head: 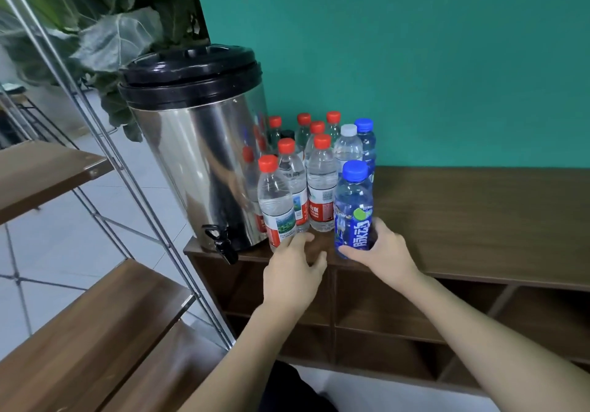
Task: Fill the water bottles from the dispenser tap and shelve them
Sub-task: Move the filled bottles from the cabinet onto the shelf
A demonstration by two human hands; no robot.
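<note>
The blue bottle (pixel 353 207) with the blue cap stands upright at the front edge of the wooden cabinet top (pixel 479 220), and the right hand (pixel 381 252) grips it low down — thumb across the front of the label, fingers curled round the far side. It is the nearest bottle of the cluster and the rightmost of the front row.

Just to its left, the left hand (pixel 295 271) reaches in with fingers loosely spread and holding nothing; its fingertips lie at the base of the red-capped bottle (pixel 276 204), though the angle does not show whether they touch it. Behind these two stands the rest of the group (pixel 314 162): clear bottles with red caps, one with a white cap (pixel 348 146), and a second blue-capped one (pixel 365 140) at the back right, all upright and packed close. Whether they hold water is hard to judge.

To the left of the bottles sits the dispenser (pixel 194 156) — a polished steel drum with a black lid (pixel 191 73), the bottles mirrored in its side. Its black tap (pixel 222 240) juts over the cabinet's left front corner.

Below the top, the cabinet has open cubbyholes (pixel 383 315). At the far left a metal-framed rack carries wooden shelves (pixel 95 331), with a leafy plant (pixel 105 28) behind it and a teal wall (pixel 415 60) behind the cabinet.
</note>
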